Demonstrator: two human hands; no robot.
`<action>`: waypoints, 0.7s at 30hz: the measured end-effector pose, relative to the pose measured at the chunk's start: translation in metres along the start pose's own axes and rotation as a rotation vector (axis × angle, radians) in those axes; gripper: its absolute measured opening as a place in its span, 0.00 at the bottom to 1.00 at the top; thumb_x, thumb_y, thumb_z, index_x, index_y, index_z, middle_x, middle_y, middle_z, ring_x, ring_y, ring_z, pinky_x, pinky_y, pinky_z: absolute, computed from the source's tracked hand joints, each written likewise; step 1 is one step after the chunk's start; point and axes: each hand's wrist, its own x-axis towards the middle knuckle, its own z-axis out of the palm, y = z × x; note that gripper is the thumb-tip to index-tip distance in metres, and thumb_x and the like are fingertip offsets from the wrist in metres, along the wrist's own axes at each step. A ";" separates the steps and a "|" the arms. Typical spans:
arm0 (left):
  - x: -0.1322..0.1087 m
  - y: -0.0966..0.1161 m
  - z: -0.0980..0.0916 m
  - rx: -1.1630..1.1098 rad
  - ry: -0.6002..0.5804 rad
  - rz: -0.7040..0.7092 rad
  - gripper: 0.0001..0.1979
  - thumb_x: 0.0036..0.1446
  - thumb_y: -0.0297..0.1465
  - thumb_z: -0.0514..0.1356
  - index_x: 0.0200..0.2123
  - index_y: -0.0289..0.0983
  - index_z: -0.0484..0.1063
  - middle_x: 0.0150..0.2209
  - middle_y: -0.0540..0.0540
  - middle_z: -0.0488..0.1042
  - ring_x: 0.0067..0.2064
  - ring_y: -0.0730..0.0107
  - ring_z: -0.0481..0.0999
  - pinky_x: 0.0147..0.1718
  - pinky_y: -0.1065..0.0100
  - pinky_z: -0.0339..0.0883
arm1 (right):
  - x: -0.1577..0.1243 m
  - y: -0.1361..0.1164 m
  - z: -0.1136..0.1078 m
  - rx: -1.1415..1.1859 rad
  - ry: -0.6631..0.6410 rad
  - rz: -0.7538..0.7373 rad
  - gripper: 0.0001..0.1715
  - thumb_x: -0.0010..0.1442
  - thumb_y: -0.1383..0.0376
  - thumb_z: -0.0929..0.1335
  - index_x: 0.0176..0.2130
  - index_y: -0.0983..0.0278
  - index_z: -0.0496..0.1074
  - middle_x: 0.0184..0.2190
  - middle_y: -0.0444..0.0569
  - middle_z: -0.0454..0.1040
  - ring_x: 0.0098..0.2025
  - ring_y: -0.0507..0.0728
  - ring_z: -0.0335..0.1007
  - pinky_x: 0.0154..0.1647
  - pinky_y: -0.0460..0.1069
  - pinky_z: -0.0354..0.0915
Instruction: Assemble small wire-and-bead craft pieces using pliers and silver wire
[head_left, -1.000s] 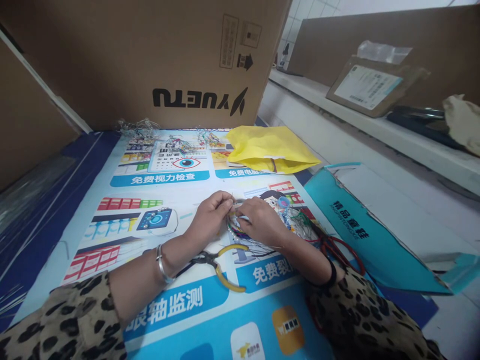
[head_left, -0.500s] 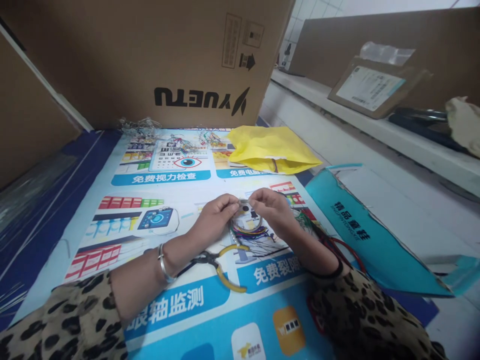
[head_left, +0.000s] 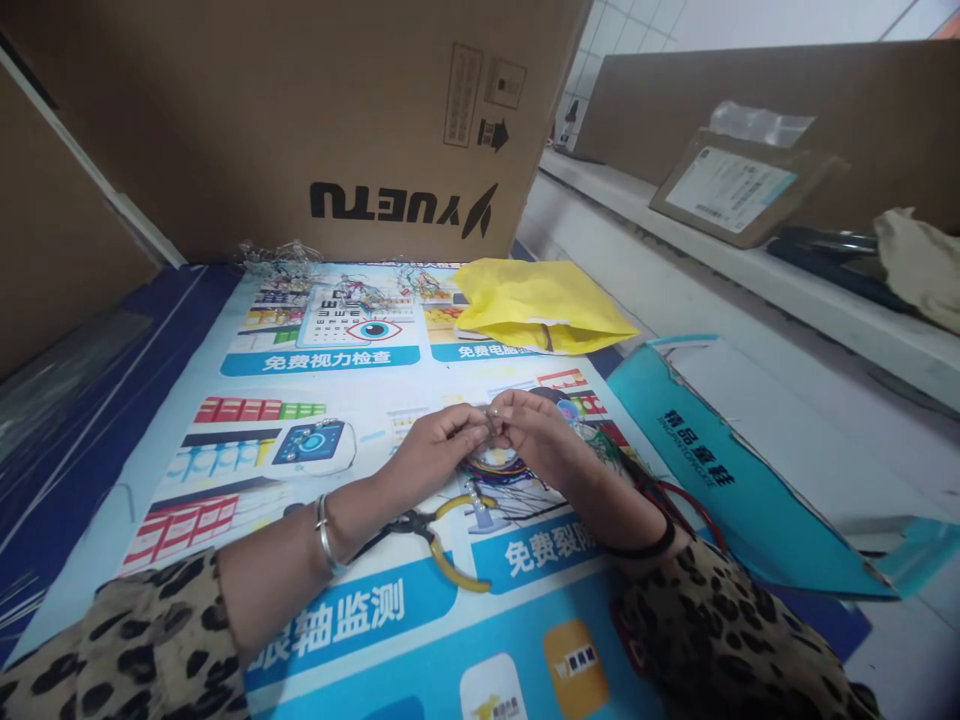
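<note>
My left hand (head_left: pixel 435 450) and my right hand (head_left: pixel 536 435) meet fingertip to fingertip over a printed poster (head_left: pixel 315 600). Both are pinched on a small coil of coloured wires (head_left: pixel 499 462) that hangs between and below them. Yellow-handled pliers (head_left: pixel 442 530) lie on the poster just under my left wrist. A tangle of thin green and red wires (head_left: pixel 611 450) spreads on the poster beside my right wrist. Both forearms wear leopard-print sleeves.
A large cardboard box (head_left: pixel 337 120) stands at the poster's far edge. A yellow plastic bag (head_left: pixel 536 305) lies behind my hands and a teal bag (head_left: pixel 720 470) to the right. A white ledge (head_left: pixel 750 265) holds a cardboard envelope (head_left: pixel 735 185). More small wire bundles (head_left: pixel 274 257) lie by the box.
My hands lifted the wire coil slightly off the poster, parted a little, then closed together again at the fingertips. The pliers have not moved.
</note>
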 end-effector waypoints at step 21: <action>0.001 -0.003 0.000 0.059 0.007 0.024 0.08 0.55 0.33 0.55 0.33 0.37 0.72 0.29 0.49 0.71 0.32 0.73 0.68 0.33 0.70 0.62 | -0.001 -0.002 -0.001 -0.152 0.033 -0.051 0.06 0.50 0.64 0.69 0.28 0.65 0.69 0.22 0.40 0.66 0.24 0.47 0.58 0.26 0.44 0.56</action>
